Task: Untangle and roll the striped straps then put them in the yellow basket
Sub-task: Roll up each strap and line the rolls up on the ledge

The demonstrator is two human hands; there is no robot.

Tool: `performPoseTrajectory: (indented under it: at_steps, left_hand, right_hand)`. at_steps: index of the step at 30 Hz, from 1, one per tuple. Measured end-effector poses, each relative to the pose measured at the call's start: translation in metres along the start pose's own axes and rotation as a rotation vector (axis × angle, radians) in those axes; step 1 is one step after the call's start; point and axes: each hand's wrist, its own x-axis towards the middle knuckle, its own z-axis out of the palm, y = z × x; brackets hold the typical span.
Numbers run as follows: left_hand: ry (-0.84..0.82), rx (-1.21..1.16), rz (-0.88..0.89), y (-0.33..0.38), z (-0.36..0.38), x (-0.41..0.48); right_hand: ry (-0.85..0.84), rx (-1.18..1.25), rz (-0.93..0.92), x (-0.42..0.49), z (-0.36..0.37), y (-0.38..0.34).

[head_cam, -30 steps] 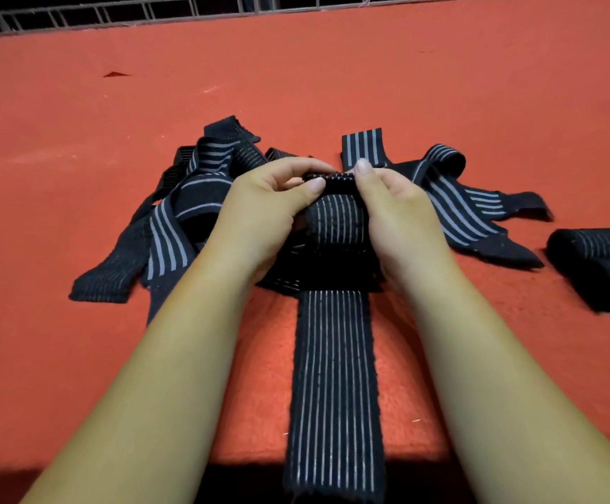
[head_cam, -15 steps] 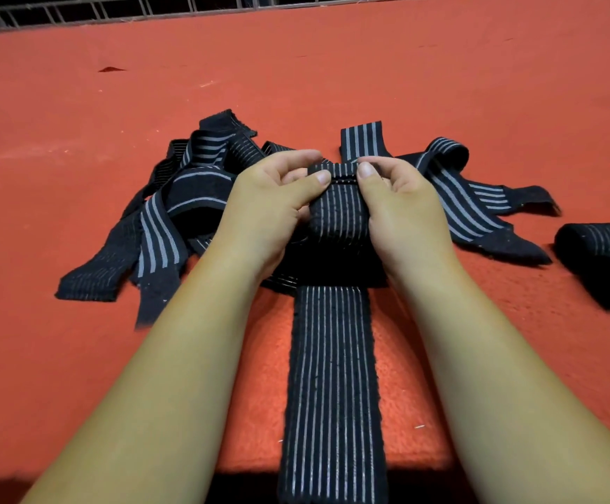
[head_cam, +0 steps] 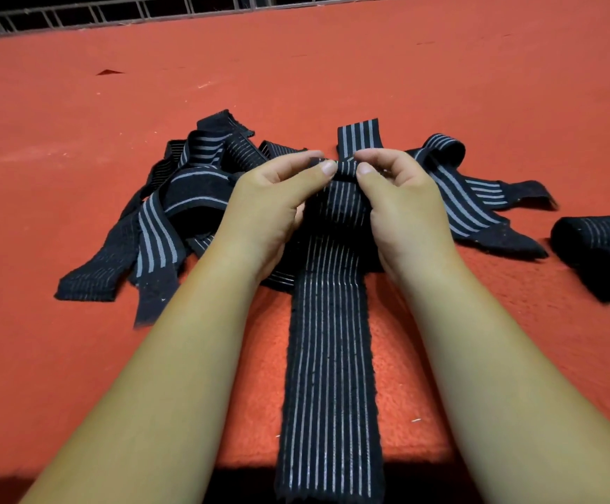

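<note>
Two rolled straps (head_cam: 601,249) run off the right edge. The long strap (head_cam: 329,376) is cut by the bottom edge. Both hands (head_cam: 271,212) cover the strap's far end and the middle of the tangled pile (head_cam: 172,220)

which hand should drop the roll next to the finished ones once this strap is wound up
Right, probably. The finished rolls lie at the right edge of the red surface, beside the right hand; the left hand would have to cross over.
</note>
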Motion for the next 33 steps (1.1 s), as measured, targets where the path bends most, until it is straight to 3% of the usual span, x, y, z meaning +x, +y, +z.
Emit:
performPoseTrajectory:
  at_steps: [6,12,22,27,33]
  left_hand:
    - [0.069,0.050,0.068,-0.0011,-0.0018,0.0006]
    - [0.034,0.106,0.157,-0.0014,-0.0034,-0.0004]
    - [0.055,0.076,0.020,-0.0039,-0.0010,0.0017]
    - [0.093,0.142,0.044,-0.0065,-0.0066,0.0054]
    - [0.100,0.182,0.149,-0.0046,-0.0082,0.0042]
  right_hand:
    - [0.008,-0.055,0.012,0.0000,-0.0007,-0.0001]
    - [0.041,-0.173,-0.021,-0.0034,-0.0015,-0.0029]
    - [0.071,-0.160,-0.014,-0.0012,-0.0002,-0.0030]
    - [0.015,-0.124,0.017,-0.0020,0.0001,-0.0031]
    - [-0.013,-0.267,0.023,-0.0046,0.0001,-0.0025]
